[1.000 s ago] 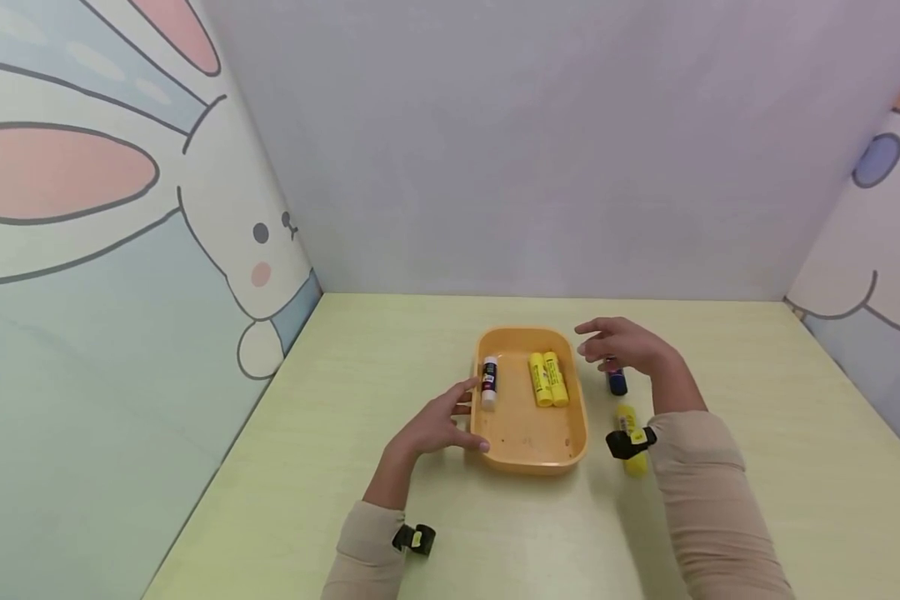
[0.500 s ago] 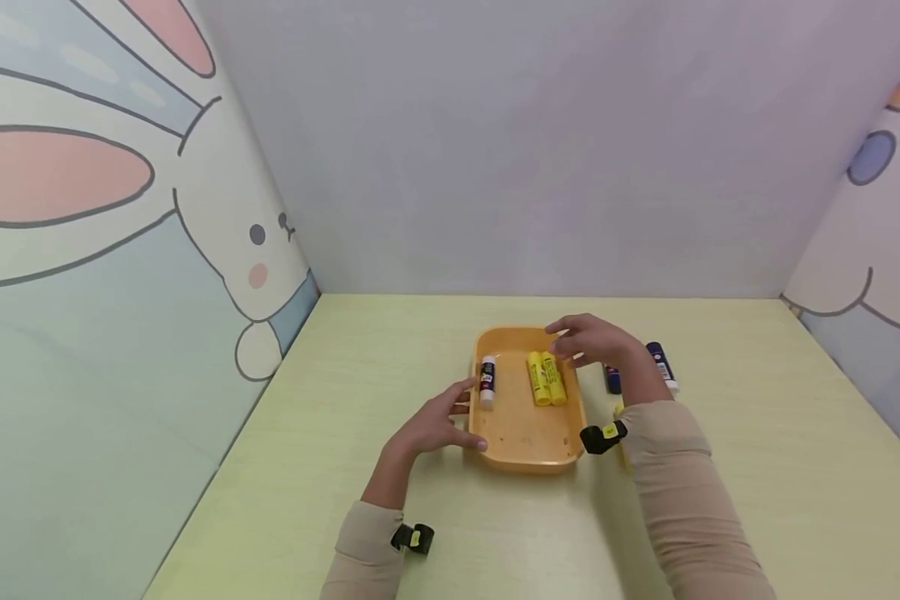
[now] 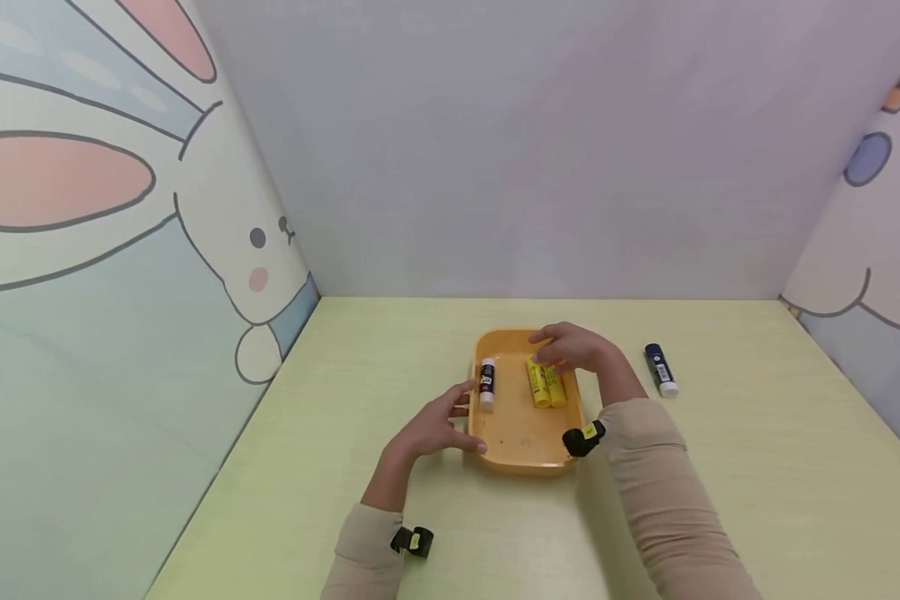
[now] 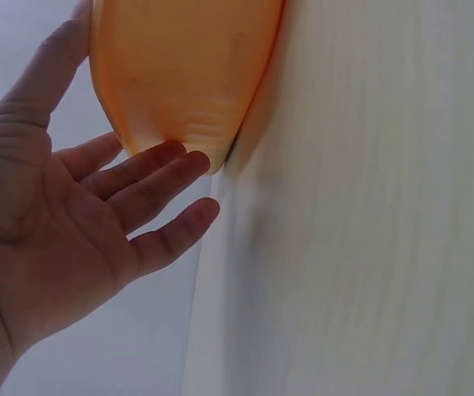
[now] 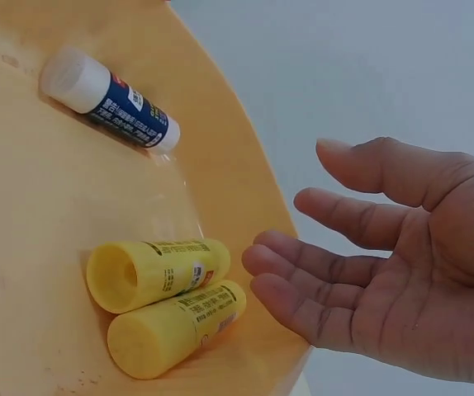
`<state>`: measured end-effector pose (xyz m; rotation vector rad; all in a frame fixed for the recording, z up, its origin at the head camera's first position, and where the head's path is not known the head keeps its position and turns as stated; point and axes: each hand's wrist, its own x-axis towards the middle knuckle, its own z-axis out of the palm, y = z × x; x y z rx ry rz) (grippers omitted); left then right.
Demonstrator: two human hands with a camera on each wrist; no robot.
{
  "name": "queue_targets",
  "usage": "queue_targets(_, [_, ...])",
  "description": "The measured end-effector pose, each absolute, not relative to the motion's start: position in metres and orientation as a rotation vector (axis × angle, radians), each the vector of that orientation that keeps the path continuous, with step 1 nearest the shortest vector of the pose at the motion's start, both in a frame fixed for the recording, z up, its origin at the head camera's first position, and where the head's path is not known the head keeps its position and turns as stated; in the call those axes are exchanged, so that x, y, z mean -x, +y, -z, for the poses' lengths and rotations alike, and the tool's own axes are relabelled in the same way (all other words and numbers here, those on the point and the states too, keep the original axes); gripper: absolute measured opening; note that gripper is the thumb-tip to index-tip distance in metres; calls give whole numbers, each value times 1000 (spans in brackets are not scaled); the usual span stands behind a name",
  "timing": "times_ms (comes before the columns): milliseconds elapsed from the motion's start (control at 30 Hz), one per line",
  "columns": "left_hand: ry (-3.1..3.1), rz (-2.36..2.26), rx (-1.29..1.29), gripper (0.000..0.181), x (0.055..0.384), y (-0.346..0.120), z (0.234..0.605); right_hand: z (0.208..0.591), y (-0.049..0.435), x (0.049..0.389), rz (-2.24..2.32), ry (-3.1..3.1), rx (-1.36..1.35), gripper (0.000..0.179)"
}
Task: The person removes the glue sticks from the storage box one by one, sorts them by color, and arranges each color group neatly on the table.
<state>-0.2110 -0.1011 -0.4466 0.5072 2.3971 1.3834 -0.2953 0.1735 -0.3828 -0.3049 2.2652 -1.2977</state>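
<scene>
A shallow orange tray (image 3: 525,437) stands on the table. My left hand (image 3: 433,425) touches the tray's left side with loosely spread fingers, and its thumb lies at the rim; the left wrist view shows the fingertips (image 4: 197,162) against the outer wall. My right hand (image 3: 576,348) hovers over the tray's far right part, fingers relaxed and nothing in them. Below it, two yellow glue sticks (image 5: 163,272) lie side by side. A white glue stick with a dark label (image 3: 487,385) lies along the tray's left wall.
A navy glue stick with a white end (image 3: 661,370) lies on the table (image 3: 720,467) right of my right forearm. Behind the table rises a pale back wall (image 3: 540,167), with cartoon-painted side walls (image 3: 225,225) at either side.
My right hand has moved left from beside the tray to over the yellow glue sticks. Its forearm now hides another navy and another yellow glue stick. The left hand stays put.
</scene>
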Motion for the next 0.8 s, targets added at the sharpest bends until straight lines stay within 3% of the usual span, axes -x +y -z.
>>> queue_targets(500, [2379,-1405,-503,93,210,-101,446,410,155,304,1432,2291,148,50])
queue_targets(800, [2355,-1424,-527,90,193,-99,416,415,142,306,1521,2287,43,51])
